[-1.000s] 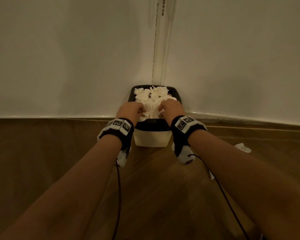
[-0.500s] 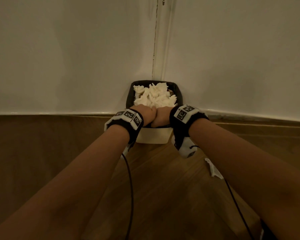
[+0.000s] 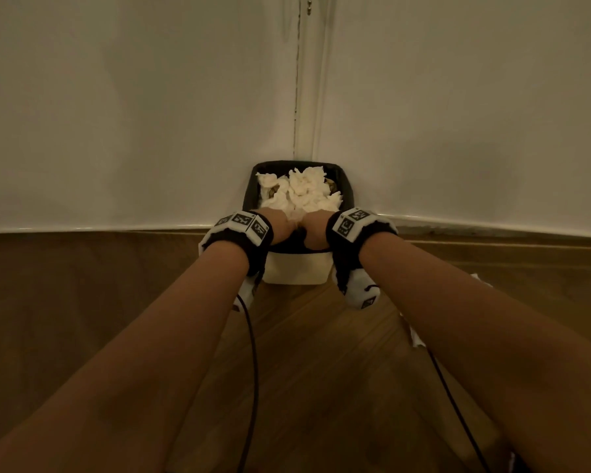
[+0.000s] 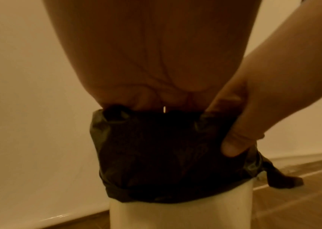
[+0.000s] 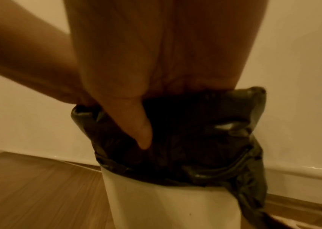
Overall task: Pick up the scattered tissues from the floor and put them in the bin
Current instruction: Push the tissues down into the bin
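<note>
A white bin [image 3: 299,268] with a black liner [image 3: 249,192] stands in the wall corner, heaped with crumpled white tissues [image 3: 301,191]. Both hands sit side by side on its near rim. My left hand [image 3: 282,227] bends over the rim and its fingers are hidden inside. My right hand [image 3: 316,228] pinches the rim: in the right wrist view its thumb [image 5: 142,131] lies outside on the liner [image 5: 195,139] while the fingers reach inside. The left wrist view shows the liner [image 4: 166,155] under my left palm. A loose tissue [image 3: 415,337] lies on the floor under my right forearm.
Another white tissue scrap [image 3: 478,278] lies on the wood floor to the right, near the skirting. White walls close in behind and beside the bin. Thin black cables [image 3: 251,353] hang from both wrists over the floor in front of the bin.
Both hands have drawn back from on top of the tissue heap to the bin's near rim and come close together. The view has shifted slightly nearer the bin.
</note>
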The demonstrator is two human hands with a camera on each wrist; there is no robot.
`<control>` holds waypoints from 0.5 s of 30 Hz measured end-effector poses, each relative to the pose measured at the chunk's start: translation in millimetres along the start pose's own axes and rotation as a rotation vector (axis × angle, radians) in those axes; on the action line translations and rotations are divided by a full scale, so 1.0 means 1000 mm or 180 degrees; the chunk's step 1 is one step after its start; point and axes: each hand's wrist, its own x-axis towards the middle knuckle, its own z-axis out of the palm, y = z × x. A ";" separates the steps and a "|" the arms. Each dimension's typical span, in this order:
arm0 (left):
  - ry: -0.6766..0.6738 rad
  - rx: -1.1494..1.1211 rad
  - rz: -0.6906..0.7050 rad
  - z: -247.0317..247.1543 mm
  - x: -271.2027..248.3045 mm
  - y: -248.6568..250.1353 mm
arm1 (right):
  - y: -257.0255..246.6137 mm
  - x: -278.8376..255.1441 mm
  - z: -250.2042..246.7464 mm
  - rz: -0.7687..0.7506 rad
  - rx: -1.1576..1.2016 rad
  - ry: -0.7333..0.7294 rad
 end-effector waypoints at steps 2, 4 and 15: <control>0.0183 -0.0169 0.0054 0.001 -0.002 -0.003 | 0.008 -0.010 -0.005 -0.0069 0.0337 -0.0019; 0.0481 -0.0094 -0.0009 0.000 -0.009 -0.001 | 0.017 -0.018 -0.006 -0.0129 0.0592 0.0098; 0.2613 -0.0655 0.1258 -0.019 -0.033 0.097 | 0.099 -0.063 0.016 0.0113 0.2061 0.2660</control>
